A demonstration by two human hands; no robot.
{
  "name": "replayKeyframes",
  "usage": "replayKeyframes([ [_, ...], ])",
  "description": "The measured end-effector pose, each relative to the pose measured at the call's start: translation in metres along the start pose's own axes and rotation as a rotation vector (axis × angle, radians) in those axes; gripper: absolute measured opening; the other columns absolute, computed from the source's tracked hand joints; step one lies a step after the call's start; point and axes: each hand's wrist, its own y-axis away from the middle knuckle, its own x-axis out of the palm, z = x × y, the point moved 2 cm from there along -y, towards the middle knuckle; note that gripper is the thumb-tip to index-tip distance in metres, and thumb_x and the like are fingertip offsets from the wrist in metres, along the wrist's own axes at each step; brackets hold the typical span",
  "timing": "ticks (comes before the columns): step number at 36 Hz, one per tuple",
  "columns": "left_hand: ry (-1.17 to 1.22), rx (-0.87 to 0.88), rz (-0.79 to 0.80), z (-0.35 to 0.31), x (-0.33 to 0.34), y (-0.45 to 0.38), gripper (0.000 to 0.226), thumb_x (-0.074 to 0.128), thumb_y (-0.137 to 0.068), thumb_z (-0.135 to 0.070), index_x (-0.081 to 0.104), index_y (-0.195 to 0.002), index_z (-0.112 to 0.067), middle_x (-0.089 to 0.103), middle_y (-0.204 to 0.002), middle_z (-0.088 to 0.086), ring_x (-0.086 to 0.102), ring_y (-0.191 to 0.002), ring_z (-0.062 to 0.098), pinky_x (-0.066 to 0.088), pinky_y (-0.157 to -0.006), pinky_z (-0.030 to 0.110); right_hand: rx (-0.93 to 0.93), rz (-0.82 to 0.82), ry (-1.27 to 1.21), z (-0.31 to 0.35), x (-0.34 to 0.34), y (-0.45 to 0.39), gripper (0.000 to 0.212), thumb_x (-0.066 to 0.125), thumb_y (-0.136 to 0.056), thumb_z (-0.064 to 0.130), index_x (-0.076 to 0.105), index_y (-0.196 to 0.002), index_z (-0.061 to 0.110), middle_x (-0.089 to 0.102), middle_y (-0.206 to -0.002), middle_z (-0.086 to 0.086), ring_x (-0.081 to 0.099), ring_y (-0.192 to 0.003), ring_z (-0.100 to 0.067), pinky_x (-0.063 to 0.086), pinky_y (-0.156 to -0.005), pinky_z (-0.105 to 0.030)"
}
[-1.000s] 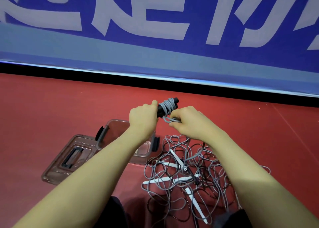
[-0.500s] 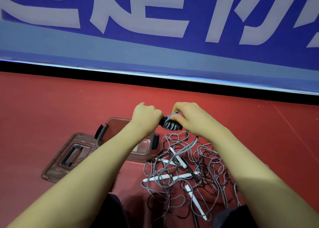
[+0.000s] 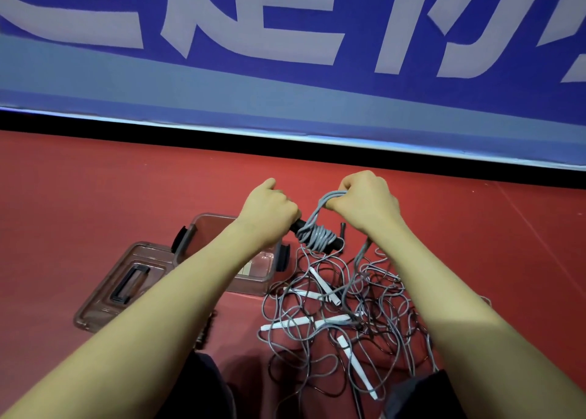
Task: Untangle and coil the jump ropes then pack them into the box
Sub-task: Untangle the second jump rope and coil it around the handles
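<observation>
Head view: left hand [image 3: 269,211] grips one black handle [image 3: 320,238] wound with grey rope [image 3: 317,233]; right hand [image 3: 364,203] pinches its loop. Four white handles [image 3: 295,323] lie tangled on the floor [image 3: 95,196] beside one open box [image 3: 253,279] and one lid [image 3: 123,285].

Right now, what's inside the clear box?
Through the clear box, the visible part shows only a pale label or card near its right end, and no coiled rope. The left forearm crosses the opening, so the middle of the interior is hidden.

Left hand [image 3: 268,211] hides the black handle's [image 3: 333,244] near end; forearm covers part of the box [image 3: 203,228]
</observation>
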Motion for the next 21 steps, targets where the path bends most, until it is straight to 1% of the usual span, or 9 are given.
replayKeyframes([
  [4,0.061,0.144,-0.090,-0.005,-0.011,0.002,0.031,0.079,-0.037,-0.017,0.049,-0.042,-0.021,0.049,-0.041,-0.005,0.047,-0.040,0.017,0.014,-0.059,0.032,0.007,-0.041,0.027,0.000,0.000,0.000,0.026,0.067,-0.076,0.027,0.048,-0.062,0.016,0.053,-0.064,0.003,0.051,-0.074,-0.026,0.030,-0.057,-0.028],
  [7,0.180,0.242,-0.238,-0.008,-0.016,0.004,0.018,0.063,-0.051,-0.016,0.046,-0.046,-0.021,0.045,-0.044,-0.005,0.045,-0.042,0.019,0.016,-0.059,0.030,-0.010,-0.010,0.008,0.001,-0.001,0.001,0.027,0.069,-0.076,0.031,0.049,-0.065,0.017,0.054,-0.069,0.003,0.051,-0.075,-0.025,0.032,-0.062,-0.029],
  [11,0.252,0.220,-0.481,-0.008,-0.018,0.005,0.018,0.045,-0.068,-0.011,0.044,-0.051,-0.018,0.042,-0.048,-0.004,0.042,-0.047,0.019,0.019,-0.062,0.030,-0.039,0.028,-0.065,-0.002,0.004,0.000,0.032,0.070,-0.079,0.039,0.051,-0.066,0.016,0.054,-0.067,0.003,0.049,-0.070,-0.022,0.033,-0.061,-0.030],
  [14,0.272,0.165,-0.638,-0.007,-0.020,0.006,0.021,0.048,-0.076,-0.009,0.045,-0.056,-0.016,0.042,-0.051,-0.002,0.041,-0.050,0.019,0.020,-0.063,0.030,-0.073,0.042,-0.042,-0.004,0.006,0.000,0.046,0.059,-0.086,0.054,0.043,-0.062,0.017,0.050,-0.063,0.005,0.048,-0.071,-0.023,0.035,-0.064,-0.031],
  [16,0.354,0.167,-0.713,-0.007,-0.022,0.006,0.019,0.053,-0.082,-0.015,0.047,-0.063,-0.016,0.044,-0.056,-0.001,0.041,-0.054,0.020,0.021,-0.064,0.030,-0.085,0.057,0.023,-0.003,0.005,0.000,0.047,0.049,-0.090,0.056,0.041,-0.063,0.018,0.052,-0.068,0.004,0.047,-0.075,-0.026,0.034,-0.067,-0.031],
  [17,0.450,0.172,-0.715,-0.007,-0.025,0.006,0.017,0.055,-0.085,-0.024,0.047,-0.071,-0.017,0.046,-0.060,-0.002,0.041,-0.057,0.018,0.021,-0.063,0.029,-0.095,0.075,0.062,-0.003,0.004,0.001,0.044,0.048,-0.093,0.051,0.041,-0.065,0.018,0.053,-0.073,0.002,0.047,-0.076,-0.028,0.034,-0.068,-0.031],
  [19,0.734,0.131,-0.649,-0.008,-0.033,0.007,0.026,0.058,-0.083,-0.045,0.044,-0.089,-0.023,0.053,-0.072,-0.003,0.042,-0.063,0.012,0.024,-0.062,0.027,-0.139,0.092,0.087,-0.002,0.003,0.002,0.022,0.051,-0.093,0.027,0.046,-0.073,0.019,0.057,-0.084,-0.006,0.051,-0.084,-0.032,0.038,-0.072,-0.034],
  [20,0.899,0.057,-0.602,-0.008,-0.037,0.007,0.035,0.061,-0.077,-0.049,0.042,-0.095,-0.025,0.059,-0.076,-0.003,0.047,-0.065,0.013,0.030,-0.061,0.027,-0.161,0.081,0.080,-0.002,0.001,0.003,0.009,0.051,-0.091,0.016,0.054,-0.083,0.019,0.060,-0.092,-0.011,0.055,-0.092,-0.034,0.042,-0.078,-0.038],
  [21,1.043,-0.038,-0.555,-0.009,-0.040,0.008,0.042,0.064,-0.072,-0.048,0.041,-0.100,-0.025,0.062,-0.077,0.000,0.052,-0.066,0.015,0.036,-0.061,0.029,-0.173,0.067,0.099,0.000,0.001,0.005,0.013,0.048,-0.092,0.012,0.059,-0.097,0.014,0.063,-0.102,-0.015,0.056,-0.101,-0.036,0.044,-0.082,-0.038],
])
